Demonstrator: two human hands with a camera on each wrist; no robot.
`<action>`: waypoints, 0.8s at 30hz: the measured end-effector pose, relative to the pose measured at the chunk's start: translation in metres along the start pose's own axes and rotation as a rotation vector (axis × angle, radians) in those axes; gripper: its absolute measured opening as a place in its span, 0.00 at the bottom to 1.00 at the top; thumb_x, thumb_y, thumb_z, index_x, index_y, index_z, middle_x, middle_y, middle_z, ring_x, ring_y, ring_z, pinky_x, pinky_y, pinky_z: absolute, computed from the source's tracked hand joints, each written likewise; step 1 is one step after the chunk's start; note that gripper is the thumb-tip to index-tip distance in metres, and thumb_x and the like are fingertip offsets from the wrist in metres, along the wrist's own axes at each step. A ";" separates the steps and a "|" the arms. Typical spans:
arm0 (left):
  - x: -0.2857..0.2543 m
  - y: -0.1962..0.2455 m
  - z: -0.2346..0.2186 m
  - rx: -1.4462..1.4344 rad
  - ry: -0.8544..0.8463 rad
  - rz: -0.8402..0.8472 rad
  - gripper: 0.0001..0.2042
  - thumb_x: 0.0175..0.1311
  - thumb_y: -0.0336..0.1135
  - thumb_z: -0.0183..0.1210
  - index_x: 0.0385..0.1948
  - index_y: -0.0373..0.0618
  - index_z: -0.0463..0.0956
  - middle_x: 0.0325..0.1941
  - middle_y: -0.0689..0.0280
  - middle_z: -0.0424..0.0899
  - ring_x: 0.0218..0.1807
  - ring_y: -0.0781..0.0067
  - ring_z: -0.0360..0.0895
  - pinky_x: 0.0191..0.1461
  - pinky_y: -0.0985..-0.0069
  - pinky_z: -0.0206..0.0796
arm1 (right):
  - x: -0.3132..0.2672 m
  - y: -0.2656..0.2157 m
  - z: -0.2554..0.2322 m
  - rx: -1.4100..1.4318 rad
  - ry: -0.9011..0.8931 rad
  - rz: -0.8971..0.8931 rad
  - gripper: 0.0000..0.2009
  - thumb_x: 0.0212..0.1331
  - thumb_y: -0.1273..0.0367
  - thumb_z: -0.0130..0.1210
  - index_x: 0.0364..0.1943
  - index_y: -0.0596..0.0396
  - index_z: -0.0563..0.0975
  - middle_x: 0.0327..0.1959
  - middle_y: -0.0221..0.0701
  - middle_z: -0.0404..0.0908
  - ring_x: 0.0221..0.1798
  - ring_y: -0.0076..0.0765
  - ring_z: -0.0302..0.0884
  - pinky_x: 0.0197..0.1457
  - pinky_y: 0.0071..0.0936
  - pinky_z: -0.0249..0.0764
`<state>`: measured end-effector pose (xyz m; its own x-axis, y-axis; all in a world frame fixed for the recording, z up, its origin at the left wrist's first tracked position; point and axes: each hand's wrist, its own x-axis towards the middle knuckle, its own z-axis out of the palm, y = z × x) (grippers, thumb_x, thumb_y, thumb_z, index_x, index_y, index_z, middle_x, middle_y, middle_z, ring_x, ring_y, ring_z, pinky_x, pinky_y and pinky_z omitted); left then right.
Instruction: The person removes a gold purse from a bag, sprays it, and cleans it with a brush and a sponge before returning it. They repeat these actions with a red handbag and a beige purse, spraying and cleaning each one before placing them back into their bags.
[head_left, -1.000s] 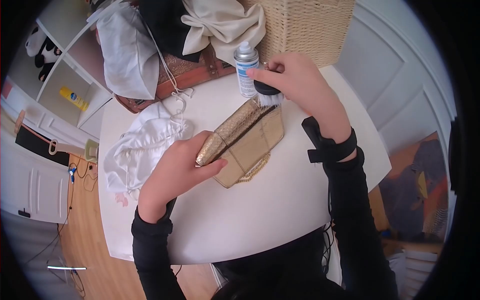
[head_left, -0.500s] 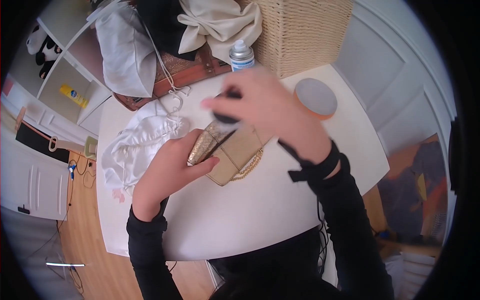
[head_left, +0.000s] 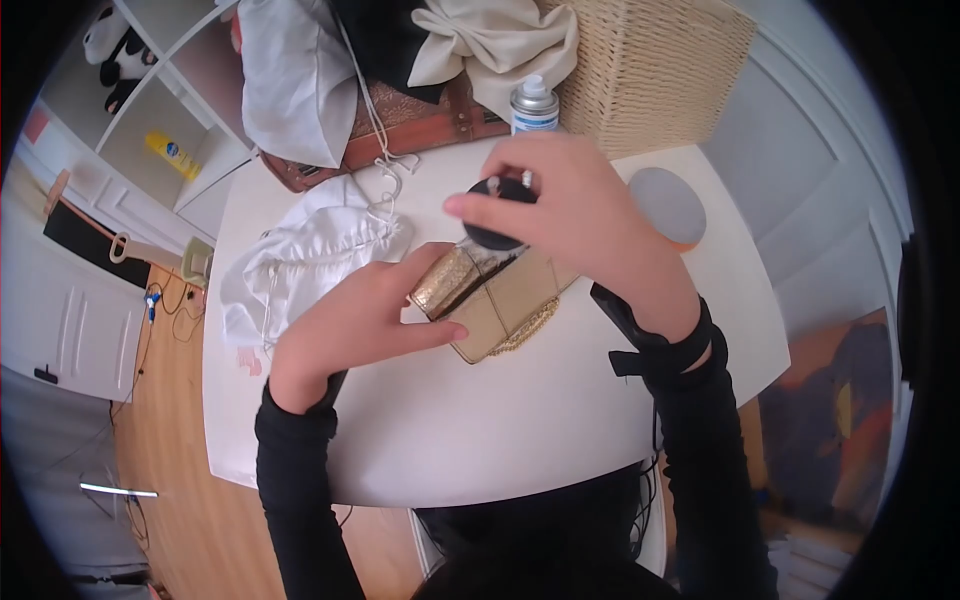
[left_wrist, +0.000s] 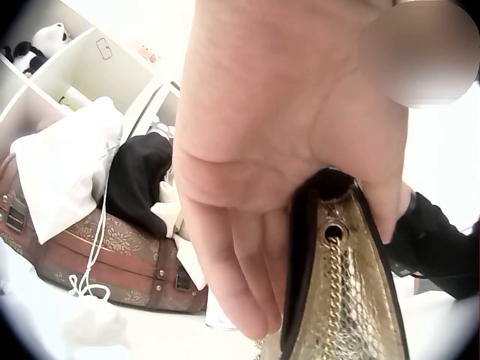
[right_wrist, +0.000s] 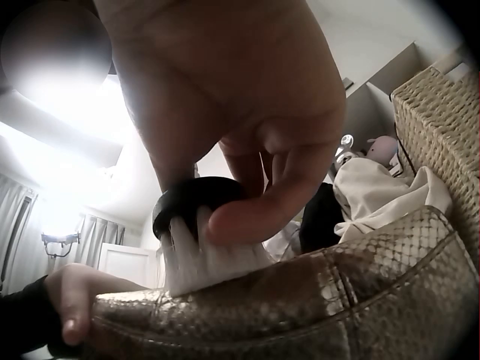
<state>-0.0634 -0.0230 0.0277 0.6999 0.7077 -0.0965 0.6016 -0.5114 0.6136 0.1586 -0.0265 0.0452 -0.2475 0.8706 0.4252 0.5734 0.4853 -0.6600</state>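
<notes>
A gold snakeskin-textured handbag [head_left: 505,312] stands tilted on the white table, its gold chain [head_left: 535,328] lying along the near side. At the bag's left end my left hand [head_left: 350,325] holds it between thumb and fingers; the left wrist view shows the bag's side panel [left_wrist: 349,292] with an eyelet and chain. My right hand [head_left: 585,195] grips a round brush [head_left: 495,238] by its black back. In the right wrist view the white bristles [right_wrist: 199,262] press against the bag's upper surface. The right hand and forearm hide the bag's far right end.
Behind the hands stand a spray can [head_left: 535,108], a woven basket [head_left: 650,80] and a brown trunk [head_left: 430,120] with cloths over it. White satin cloth [head_left: 310,255] lies at the left. A round grey-topped container [head_left: 668,205] sits right of my right hand.
My right hand has carried the brush from the bag's right end leftward, close to my left hand. The round container, earlier hidden, has come into sight. My left hand keeps its hold.
</notes>
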 end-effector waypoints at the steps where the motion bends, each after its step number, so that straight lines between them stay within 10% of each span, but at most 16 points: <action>1: -0.002 -0.001 -0.004 -0.052 -0.060 -0.053 0.24 0.56 0.40 0.68 0.50 0.37 0.73 0.34 0.52 0.83 0.41 0.55 0.82 0.46 0.69 0.71 | 0.000 0.001 0.002 -0.021 0.019 -0.004 0.21 0.50 0.55 0.65 0.26 0.64 0.79 0.28 0.44 0.78 0.34 0.50 0.77 0.39 0.41 0.72; 8: 0.001 -0.038 0.009 -0.101 0.141 0.283 0.25 0.53 0.44 0.71 0.48 0.39 0.74 0.26 0.55 0.80 0.30 0.60 0.79 0.38 0.68 0.68 | -0.014 -0.021 0.043 0.030 -0.082 -0.247 0.18 0.54 0.58 0.62 0.28 0.61 0.76 0.31 0.41 0.75 0.39 0.51 0.77 0.43 0.42 0.73; 14: 0.000 -0.024 -0.001 -0.036 -0.102 0.025 0.33 0.55 0.50 0.70 0.57 0.39 0.70 0.36 0.52 0.82 0.37 0.60 0.78 0.43 0.70 0.70 | -0.010 -0.006 0.007 0.020 -0.049 -0.028 0.20 0.52 0.54 0.65 0.32 0.59 0.76 0.31 0.37 0.73 0.33 0.48 0.76 0.38 0.40 0.72; 17: -0.005 -0.028 -0.012 -0.142 -0.173 0.028 0.34 0.60 0.51 0.66 0.62 0.37 0.66 0.43 0.54 0.81 0.43 0.65 0.77 0.48 0.70 0.69 | -0.024 -0.005 0.018 -0.022 -0.056 -0.309 0.19 0.52 0.56 0.66 0.35 0.58 0.76 0.32 0.36 0.72 0.33 0.45 0.77 0.36 0.37 0.73; 24: -0.009 -0.028 -0.024 -0.454 -0.120 0.061 0.21 0.77 0.42 0.45 0.61 0.35 0.67 0.51 0.58 0.79 0.52 0.67 0.73 0.58 0.71 0.65 | -0.040 -0.011 0.020 -0.039 -0.046 -0.355 0.16 0.50 0.64 0.67 0.38 0.57 0.75 0.40 0.32 0.71 0.36 0.38 0.77 0.37 0.32 0.75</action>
<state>-0.0961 -0.0037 0.0306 0.7844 0.6078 -0.1236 0.3482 -0.2665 0.8988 0.1468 -0.0654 0.0232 -0.4707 0.6517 0.5948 0.4749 0.7552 -0.4518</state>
